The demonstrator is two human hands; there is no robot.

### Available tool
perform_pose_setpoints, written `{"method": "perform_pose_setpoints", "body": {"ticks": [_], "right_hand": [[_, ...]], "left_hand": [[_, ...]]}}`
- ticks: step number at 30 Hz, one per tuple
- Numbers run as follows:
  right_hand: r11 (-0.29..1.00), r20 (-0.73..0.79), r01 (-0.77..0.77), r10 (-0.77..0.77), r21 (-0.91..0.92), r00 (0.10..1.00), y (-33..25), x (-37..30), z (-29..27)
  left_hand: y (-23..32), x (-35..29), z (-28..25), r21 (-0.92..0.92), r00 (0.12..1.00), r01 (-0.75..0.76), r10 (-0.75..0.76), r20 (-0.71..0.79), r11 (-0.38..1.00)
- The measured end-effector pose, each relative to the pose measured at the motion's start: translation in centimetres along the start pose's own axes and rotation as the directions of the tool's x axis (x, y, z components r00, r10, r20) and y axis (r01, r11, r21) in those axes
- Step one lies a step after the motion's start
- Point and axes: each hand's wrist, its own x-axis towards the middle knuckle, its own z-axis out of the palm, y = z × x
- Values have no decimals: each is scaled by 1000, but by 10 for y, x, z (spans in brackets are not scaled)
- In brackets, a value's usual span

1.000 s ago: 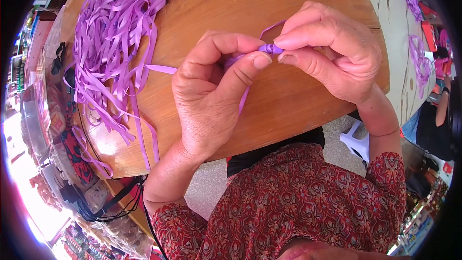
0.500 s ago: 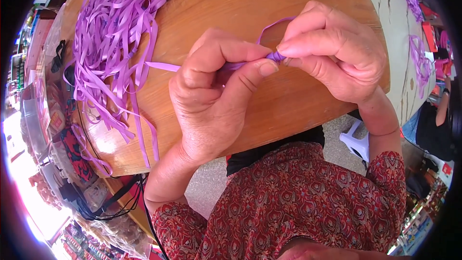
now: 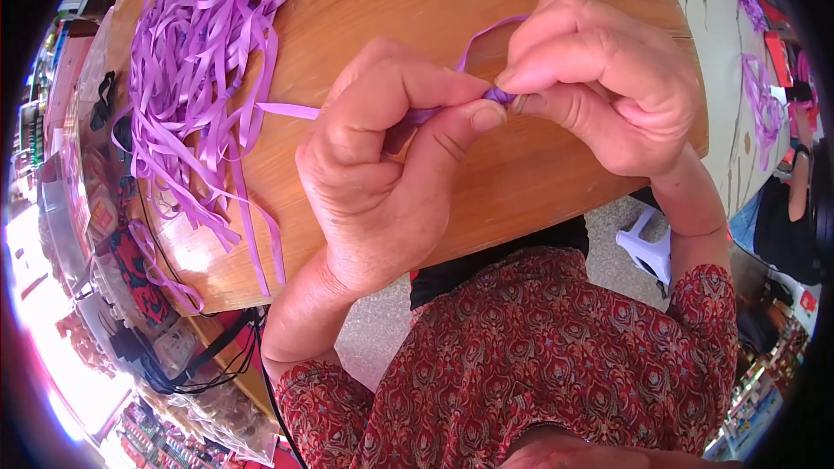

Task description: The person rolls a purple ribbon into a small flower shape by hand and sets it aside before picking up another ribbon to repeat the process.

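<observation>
Between my two hands is a purple ribbon (image 3: 289,110), bunched into a small twisted knot at the fingertips. My left hand (image 3: 382,165) pinches it with thumb and forefinger, and one pointed end sticks out to the left behind that hand. The thumb and forefinger of my right hand (image 3: 608,82) press on the right side of the same knot. Behind the hands, a thin loop of the ribbon curves up toward the right fingers. My palms hide part of its length. A large tangled heap of purple ribbons (image 3: 195,78) lies at the left, with small knots showing in it.
The hands are above a brown wooden table (image 3: 373,0) with a curved edge. A pale table (image 3: 721,61) adjoins at the right, with more purple ribbon (image 3: 763,113) on it. Black cables (image 3: 234,365) hang at the left edge. A white plastic stool (image 3: 645,247) stands below.
Both hands have stayed pinched on the knot, the right fingers shifting slightly around it. The whole view has moved a little.
</observation>
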Motion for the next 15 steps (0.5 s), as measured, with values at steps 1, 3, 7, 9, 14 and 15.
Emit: {"method": "perform_pose_setpoints", "body": {"ticks": [1, 3, 7, 9, 14, 15], "right_hand": [[1000, 15, -5, 4, 2, 1000, -1, 0, -2], [1000, 30, -3, 3, 6, 1000, -1, 1, -3], [994, 11, -40, 39, 100, 999, 2, 1, -1], [989, -5, -64, 65, 133, 998, 3, -2, 2], [960, -59, -149, 168, 236, 984, 3, -4, 4], [960, -58, -149, 167, 235, 984, 4, -3, 2]], "left_hand": [[2, 1, 0, 18, 1000, -2, 2, 1, 1000], [4, 1, 0, 41, 1000, -7, 7, 0, 999], [5, 2, 0, -35, 999, -23, 22, -49, 999], [4, 3, 1, -64, 998, -23, 19, -58, 998], [-3, 1, 0, -94, 998, 53, -54, -11, 994], [-4, 1, 1, -95, 999, 52, -53, -11, 994]]}}
